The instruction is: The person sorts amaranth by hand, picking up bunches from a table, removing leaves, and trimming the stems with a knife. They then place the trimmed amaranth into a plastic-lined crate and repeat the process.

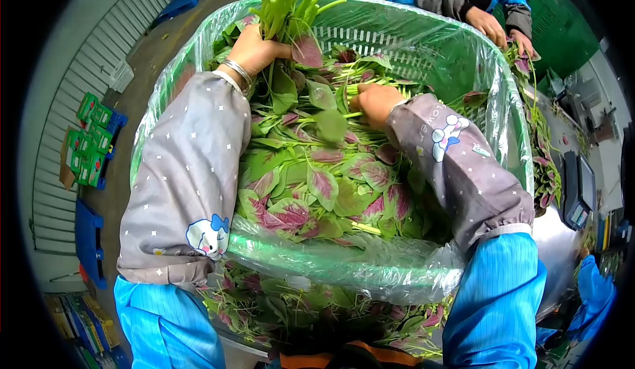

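Note:
A green basket (512, 107) lined with clear plastic holds a heap of red-and-green leafy vegetables (324, 187). At the heap's upper left, my left hand (256, 52) is wrapped round a bunch of stems (286, 5), cut ends pointing up and leaves hanging below. My right hand (378, 103) is inside the basket, right of the bunch, with its fingers closed on stems among the leaves. A blurred leaf hangs between my two hands. Both forearms reach over the basket's near side in grey sleeve covers.
Another person's hands (493, 28) hold leafy stems beyond the basket's upper right corner. More leaves (264, 303) lie below the near rim. A scale (579, 190) stands at the right. Green boxes (92, 140) and a blue pallet (89, 243) are at the left.

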Available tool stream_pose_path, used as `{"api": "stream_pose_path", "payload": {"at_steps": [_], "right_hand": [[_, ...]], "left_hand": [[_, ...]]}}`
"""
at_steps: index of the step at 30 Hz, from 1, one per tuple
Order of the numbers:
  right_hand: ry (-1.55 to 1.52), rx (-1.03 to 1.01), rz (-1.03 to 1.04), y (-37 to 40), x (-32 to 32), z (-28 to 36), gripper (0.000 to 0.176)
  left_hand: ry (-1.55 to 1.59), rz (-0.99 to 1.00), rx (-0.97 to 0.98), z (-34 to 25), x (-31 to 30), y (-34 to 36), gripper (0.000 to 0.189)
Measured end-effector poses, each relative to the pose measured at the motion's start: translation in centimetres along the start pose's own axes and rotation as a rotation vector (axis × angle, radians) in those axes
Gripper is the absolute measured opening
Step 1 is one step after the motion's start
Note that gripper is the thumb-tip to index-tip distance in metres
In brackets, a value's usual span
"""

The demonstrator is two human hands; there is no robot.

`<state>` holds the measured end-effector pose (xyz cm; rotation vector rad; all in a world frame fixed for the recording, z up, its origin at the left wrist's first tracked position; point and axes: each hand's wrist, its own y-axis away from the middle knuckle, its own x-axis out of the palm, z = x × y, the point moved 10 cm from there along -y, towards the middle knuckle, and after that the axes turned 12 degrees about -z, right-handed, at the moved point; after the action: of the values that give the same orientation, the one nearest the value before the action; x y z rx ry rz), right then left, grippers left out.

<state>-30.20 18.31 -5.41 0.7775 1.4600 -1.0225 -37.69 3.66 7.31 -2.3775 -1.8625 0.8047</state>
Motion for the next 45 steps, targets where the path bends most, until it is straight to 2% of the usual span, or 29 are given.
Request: {"api": "stream_pose_path", "payload": {"at_steps": [1, 4, 6, 8, 10, 12, 13, 14, 15, 16, 18, 19, 20, 22, 23, 24, 25, 26, 27, 29, 30, 32, 33, 34, 35, 36, 40, 44, 45], "right_hand": [[-0.055, -0.018, -0.082, -0.1, -1.2, 0.4, 0.027], [-0.154, -0.101, -0.108, -0.4, -1.4, 2.1, 0.039], [-0.239, -0.067, -0.038, -0.2, 0.1, 2.8, 0.039], [-0.172, -0.19, -0.096, -0.5, 0.6, 3.0, 0.033], [-0.186, -0.02, 0.152, -1.8, 0.4, 1.2, 0.025], [-0.28, -0.018, 0.107, -3.4, -4.2, -0.3, 0.032], [-0.459, 0.021, 0.074, -3.9, -7.0, -0.5, 0.035], [-0.424, -0.01, -0.024, -4.3, -10.2, -0.2, 0.035], [-0.266, -0.076, -0.148, -4.9, -13.2, 0.6, 0.043], [-0.611, -0.336, -0.428, -5.3, -15.7, 1.7, 0.033], [-0.595, -0.315, -0.544, -5.6, -16.4, 1.7, 0.022], [-0.897, 0.003, -0.37, -5.0, -14.9, 0.6, 0.014], [-1.242, 0.252, -0.068, -5.2, -10.9, -0.5, 0.023], [-1.854, 0.291, -0.138, -3.9, -10.6, -0.8, 0.044], [-1.625, 0.329, -0.188, -4.2, -8.8, -2.5, 0.072], [-1.147, 0.409, -0.267, -4.0, -6.3, -4.6, 0.085], [-0.618, 0.198, -0.376, -3.6, -5.7, -3.1, 0.099], [-0.256, 0.016, -0.407, -2.1, -5.3, -0.3, 0.097], [-0.1, -0.095, -0.327, -0.5, -4.5, 2.8, 0.086], [-0.048, -0.041, -0.234, 0.5, 0.8, 4.5, 0.086], [-0.116, -0.066, -0.303, 0.8, 1.1, 4.7, 0.085], [-0.234, -0.062, -0.298, 0.5, 1.4, 3.7, 0.087], [-0.245, -0.064, -0.28, 0.4, 1.4, 3.7, 0.087], [-0.227, -0.067, -0.272, 0.2, 1.7, 3.8, 0.087], [-0.206, -0.068, -0.268, 0.2, 2.5, 3.7, 0.086], [-0.182, -0.068, -0.262, 0.3, 2.4, 3.8, 0.086], [-0.057, 0.013, 0.005, 0.3, 3.3, 4.2, 0.08], [0.087, 0.051, 0.125, -0.3, 0.8, 5.3, 0.07], [0.129, 0.012, 0.24, -0.5, 0.2, 5.5, 0.063]], "left_hand": [[0.004, 0.0, 0.002, 0.1, -0.1, -0.1, 0.03], [0.007, 0.006, -0.003, 0.1, -0.1, 0.0, 0.03], [0.0, 0.016, 0.026, -0.1, 0.1, -0.1, 0.03], [-0.016, 0.022, 0.083, 0.0, 0.1, -0.3, 0.03], [-0.021, 0.064, 0.066, -0.1, 0.4, -0.1, 0.033], [-0.081, 0.13, 0.098, -0.6, 1.2, 0.3, 0.036], [-0.141, 0.173, 0.141, -1.1, 1.8, 0.5, 0.037], [-0.2, 0.214, 0.185, -1.8, 2.4, 0.8, 0.039], [-0.178, 0.3, 0.105, -1.9, 3.5, 1.7, 0.044], [-0.148, 0.365, 0.133, -2.0, 4.8, 2.2, 0.045], [0.025, 0.39, 0.185, -2.7, 5.8, 2.9, 0.045], [-0.05, 0.292, 0.247, -3.1, 4.9, 2.4, 0.042], [-0.103, 0.199, 0.186, -2.5, 4.0, 1.7, 0.038], [-0.224, 0.056, 0.191, -2.7, 2.3, 1.2, 0.034], [-0.257, 0.014, 0.211, -3.0, 1.5, 0.9, 0.034], [-0.123, -0.031, 0.257, -2.2, 0.7, 0.0, 0.032], [-0.076, -0.064, 0.174, -1.5, -0.3, -0.2, 0.032], [-0.03, -0.099, 0.09, -1.1, -1.2, -0.3, 0.031], [0.04, -0.174, 0.053, -0.9, -2.2, -0.6, 0.028], [0.244, -0.355, -0.012, -1.9, -4.8, -0.4, 0.023], [0.329, -0.462, -0.02, -2.8, -6.3, 0.0, 0.021], [0.429, -0.69, 0.181, -6.3, -10.0, 1.3, 0.018], [0.487, -0.723, 0.205, -7.8, -11.0, 2.2, 0.023], [0.492, -0.815, 0.089, -7.6, -12.6, 2.4, 0.021], [0.506, -0.869, 0.113, -8.3, -13.9, 2.8, 0.02], [0.508, -0.901, 0.177, -9.3, -15.2, 3.6, 0.02], [0.449, -0.963, 0.459, -15.5, -19.7, 7.4, 0.019], [0.212, -0.93, 0.717, -24.4, -22.0, 12.5, 0.018], [0.136, -0.904, 0.774, -26.9, -21.9, 13.7, 0.018]]}}
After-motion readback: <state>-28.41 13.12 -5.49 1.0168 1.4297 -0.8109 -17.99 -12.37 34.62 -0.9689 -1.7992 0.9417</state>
